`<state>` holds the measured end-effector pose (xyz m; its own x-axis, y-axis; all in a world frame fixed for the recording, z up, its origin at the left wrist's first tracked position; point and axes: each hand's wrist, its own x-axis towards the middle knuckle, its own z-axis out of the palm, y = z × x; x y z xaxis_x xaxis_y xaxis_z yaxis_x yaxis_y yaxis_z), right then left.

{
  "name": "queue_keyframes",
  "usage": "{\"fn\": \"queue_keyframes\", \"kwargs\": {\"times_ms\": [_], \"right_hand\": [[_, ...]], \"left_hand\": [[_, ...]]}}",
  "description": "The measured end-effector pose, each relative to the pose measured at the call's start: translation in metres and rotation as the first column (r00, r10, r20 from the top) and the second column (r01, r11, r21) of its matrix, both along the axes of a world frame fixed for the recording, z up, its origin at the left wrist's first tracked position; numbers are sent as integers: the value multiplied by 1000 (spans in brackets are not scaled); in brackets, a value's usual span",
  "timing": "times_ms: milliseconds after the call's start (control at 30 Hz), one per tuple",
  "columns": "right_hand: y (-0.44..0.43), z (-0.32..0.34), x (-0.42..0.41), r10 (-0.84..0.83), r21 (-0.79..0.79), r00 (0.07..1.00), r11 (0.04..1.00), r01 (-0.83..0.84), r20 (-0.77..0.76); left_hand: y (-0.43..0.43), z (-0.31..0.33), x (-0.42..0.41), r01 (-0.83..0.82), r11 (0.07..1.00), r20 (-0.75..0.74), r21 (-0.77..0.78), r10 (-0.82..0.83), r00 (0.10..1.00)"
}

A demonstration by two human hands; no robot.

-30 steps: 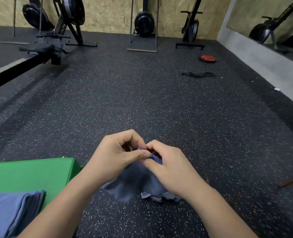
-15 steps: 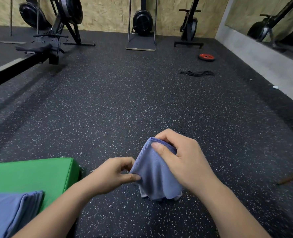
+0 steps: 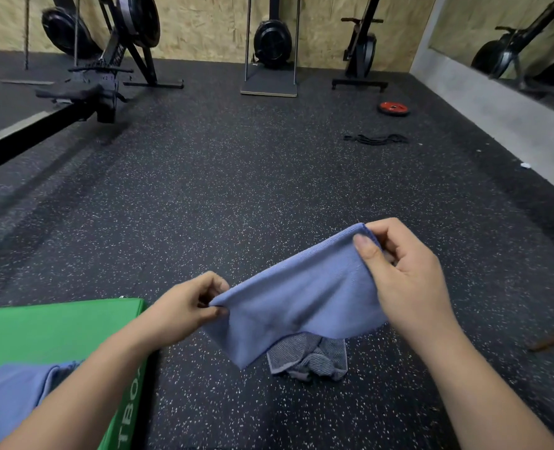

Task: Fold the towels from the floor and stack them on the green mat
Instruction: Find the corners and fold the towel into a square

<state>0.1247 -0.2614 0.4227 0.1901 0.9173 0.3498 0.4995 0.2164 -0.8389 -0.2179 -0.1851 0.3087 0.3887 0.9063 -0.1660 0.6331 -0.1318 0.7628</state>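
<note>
A blue towel (image 3: 298, 300) hangs spread in the air between my hands. My left hand (image 3: 185, 311) pinches its lower left corner. Higher up, my right hand (image 3: 402, 277) pinches the upper right corner. A grey ribbed towel (image 3: 311, 357) lies crumpled on the dark floor just beneath the blue one. The green mat (image 3: 58, 329) sits at the lower left, with a stack of folded blue towels (image 3: 6, 401) on its near part, partly hidden by my left forearm.
The speckled black rubber floor (image 3: 236, 190) stretches ahead. A rowing machine (image 3: 84, 95) stands at the far left and exercise machines (image 3: 270, 47) line the back wall. A red weight plate (image 3: 393, 108) and a black band (image 3: 376, 139) lie at the far right.
My hands have drawn apart, the right one up and to the right, the left one staying low, and the blue towel has opened from a bunched lump into a spread sheet.
</note>
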Motion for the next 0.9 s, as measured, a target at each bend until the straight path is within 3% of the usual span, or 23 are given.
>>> {"fn": "queue_keyframes", "kwargs": {"times_ms": [167,233,300,400,533,633,733,900], "right_hand": [[5,-2,10,-100,0,995,995,100,-30],[8,-4,14,-143,-7,989,990,143,-49],[11,-7,15,-195,-7,978,981,195,-71],[12,-8,16,-274,-12,958,962,274,-90],[12,-8,15,-332,-24,938,943,331,-99],[11,-6,13,-360,-30,930,933,359,-77],[11,-5,8,-385,-22,921,923,385,-55],[5,-2,-7,-369,-42,927,929,367,-69]], "left_hand": [[8,10,-20,-102,993,-9,60,102,995],[7,17,-22,-146,988,178,-49,153,972],[6,25,-19,-195,963,410,-187,257,875],[6,37,-10,-245,922,601,-300,382,702],[5,50,9,-318,861,746,-398,505,434],[1,60,26,-368,802,753,-470,582,307],[-2,62,32,-503,771,745,-392,586,317],[-13,59,48,-588,791,702,-170,516,491]]}}
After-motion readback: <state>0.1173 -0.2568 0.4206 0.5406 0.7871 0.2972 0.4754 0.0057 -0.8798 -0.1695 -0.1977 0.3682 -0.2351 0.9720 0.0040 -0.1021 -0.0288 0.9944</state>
